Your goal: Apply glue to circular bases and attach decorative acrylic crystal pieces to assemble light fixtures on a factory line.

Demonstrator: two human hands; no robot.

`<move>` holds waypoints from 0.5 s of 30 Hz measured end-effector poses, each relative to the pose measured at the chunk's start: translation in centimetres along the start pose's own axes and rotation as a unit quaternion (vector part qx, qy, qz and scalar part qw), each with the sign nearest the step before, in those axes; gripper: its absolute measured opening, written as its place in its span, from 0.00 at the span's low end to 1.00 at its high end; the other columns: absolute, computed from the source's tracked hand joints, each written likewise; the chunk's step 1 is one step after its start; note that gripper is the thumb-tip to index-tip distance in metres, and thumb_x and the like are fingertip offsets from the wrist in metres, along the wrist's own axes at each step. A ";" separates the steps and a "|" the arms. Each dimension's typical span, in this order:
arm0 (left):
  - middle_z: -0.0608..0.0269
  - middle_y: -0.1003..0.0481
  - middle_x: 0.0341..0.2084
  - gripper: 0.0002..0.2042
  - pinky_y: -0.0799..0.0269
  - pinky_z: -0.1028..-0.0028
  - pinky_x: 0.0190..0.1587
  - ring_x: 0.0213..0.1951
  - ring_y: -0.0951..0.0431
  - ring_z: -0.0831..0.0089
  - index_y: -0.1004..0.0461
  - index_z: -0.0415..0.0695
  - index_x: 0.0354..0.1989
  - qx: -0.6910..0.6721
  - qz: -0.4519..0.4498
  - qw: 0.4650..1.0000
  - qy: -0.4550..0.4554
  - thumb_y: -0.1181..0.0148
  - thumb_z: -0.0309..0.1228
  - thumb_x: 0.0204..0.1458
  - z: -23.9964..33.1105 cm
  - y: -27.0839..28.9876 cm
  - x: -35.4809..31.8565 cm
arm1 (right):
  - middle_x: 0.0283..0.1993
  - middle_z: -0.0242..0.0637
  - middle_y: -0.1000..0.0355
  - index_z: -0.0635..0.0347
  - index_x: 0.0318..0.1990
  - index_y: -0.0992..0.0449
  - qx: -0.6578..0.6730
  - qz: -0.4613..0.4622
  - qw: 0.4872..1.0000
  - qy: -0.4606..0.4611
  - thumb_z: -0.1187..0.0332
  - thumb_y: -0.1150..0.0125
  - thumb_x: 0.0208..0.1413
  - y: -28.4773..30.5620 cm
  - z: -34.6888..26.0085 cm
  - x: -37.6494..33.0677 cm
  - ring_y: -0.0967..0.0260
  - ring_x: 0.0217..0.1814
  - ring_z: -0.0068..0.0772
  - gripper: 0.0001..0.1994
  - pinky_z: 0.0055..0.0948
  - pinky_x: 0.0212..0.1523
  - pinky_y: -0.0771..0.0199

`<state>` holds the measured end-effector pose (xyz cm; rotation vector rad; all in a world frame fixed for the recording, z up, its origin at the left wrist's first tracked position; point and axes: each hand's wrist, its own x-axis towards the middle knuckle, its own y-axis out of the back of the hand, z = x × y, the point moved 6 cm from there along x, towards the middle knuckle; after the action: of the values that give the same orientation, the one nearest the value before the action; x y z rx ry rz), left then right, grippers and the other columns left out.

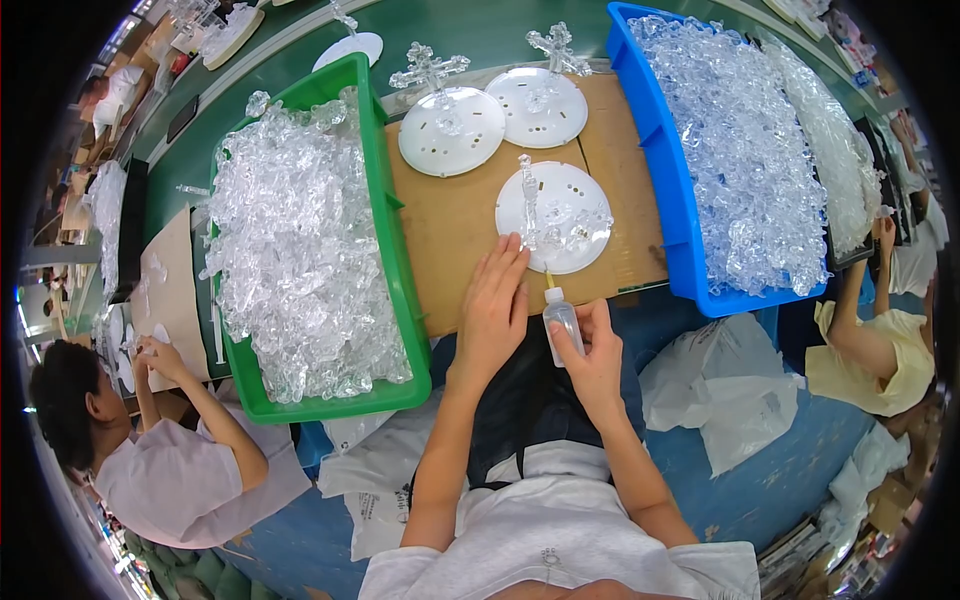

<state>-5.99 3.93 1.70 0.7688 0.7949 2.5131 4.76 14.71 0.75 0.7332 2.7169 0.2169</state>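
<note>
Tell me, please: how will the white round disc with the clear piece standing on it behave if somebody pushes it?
The white disc looks thin and flat, so it probably slides easily on the cardboard. The clear upright piece is tall and narrow, so it may tip. It looks like brittle plastic.

This is a factory assembly line. A long green counter (470,35) carries a green bin (385,170) and a blue bin (660,170) heaped with clear plastic parts, beside white round bases (452,135) on a cardboard sheet (450,230). Other workers (150,440) sit close alongside at the same kind of work.
</note>
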 end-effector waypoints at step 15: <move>0.64 0.30 0.16 0.16 0.41 0.76 0.17 0.13 0.37 0.78 0.23 0.41 0.45 0.050 0.110 0.991 0.057 0.34 0.27 0.46 3.8 -0.1 2.0 | 0.28 0.40 0.25 0.63 0.37 0.33 -0.062 0.027 0.997 0.044 0.66 0.36 0.50 2.6 -0.2 1.0 0.27 0.28 0.24 0.14 0.22 0.28 0.30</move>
<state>-5.24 6.55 5.01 0.7884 0.9273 2.7514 5.07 17.37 1.30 0.7794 2.7379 0.4359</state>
